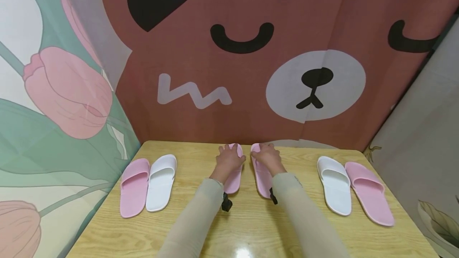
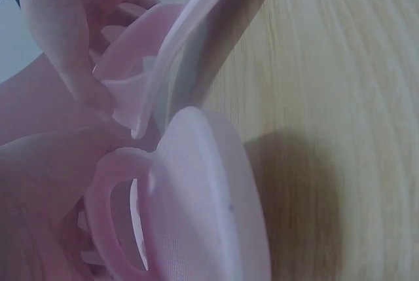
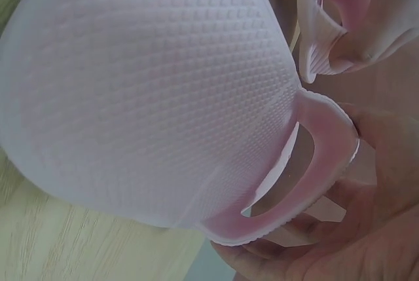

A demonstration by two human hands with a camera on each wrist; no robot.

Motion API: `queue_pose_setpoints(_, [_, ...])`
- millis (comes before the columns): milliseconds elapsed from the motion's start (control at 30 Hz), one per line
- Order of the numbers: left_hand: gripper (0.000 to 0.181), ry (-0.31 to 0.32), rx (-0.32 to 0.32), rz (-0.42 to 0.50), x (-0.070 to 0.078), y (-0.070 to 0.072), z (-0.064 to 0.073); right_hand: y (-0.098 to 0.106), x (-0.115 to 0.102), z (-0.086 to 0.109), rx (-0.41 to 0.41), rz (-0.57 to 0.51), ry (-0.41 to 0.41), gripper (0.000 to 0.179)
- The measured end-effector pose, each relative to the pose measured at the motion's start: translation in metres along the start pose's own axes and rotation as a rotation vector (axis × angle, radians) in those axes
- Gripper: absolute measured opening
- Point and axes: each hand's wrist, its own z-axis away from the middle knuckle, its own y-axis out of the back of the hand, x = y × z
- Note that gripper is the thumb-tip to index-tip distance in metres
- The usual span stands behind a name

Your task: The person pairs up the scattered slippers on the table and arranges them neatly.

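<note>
Gripping one pink slipper (image 1: 234, 180) by its strap, the left hand (image 1: 229, 160) is near the right hand (image 1: 268, 157), which grips a second pink slipper (image 1: 263, 180) likewise — both toward the far edge of a wooden table (image 1: 244, 222). Well apart, left and right — a white slipper (image 1: 157, 192) beside an outer pink slipper (image 1: 134, 196); a white slipper (image 1: 337, 194) beside an outer pink slipper (image 1: 374, 204). Behind stands a bear-patterned backdrop (image 1: 251, 79).

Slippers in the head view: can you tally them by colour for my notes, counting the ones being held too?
Pink slippers: 4
White slippers: 2
Total: 6
</note>
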Motion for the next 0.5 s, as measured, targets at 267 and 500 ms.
queue_pose_setpoints(267, [0.073,-0.014,0.0,-0.019,0.006,-0.0024,-0.001,-0.0015,-0.0054,-0.0004,0.01,-0.009,0.016,0.071])
queue_pose_setpoints(500, [0.073,-0.014,-0.002,-0.035,0.0053,-0.0065,-0.0036,-0.0032,-0.0077,0.0011,0.027,-0.024,0.027,0.07])
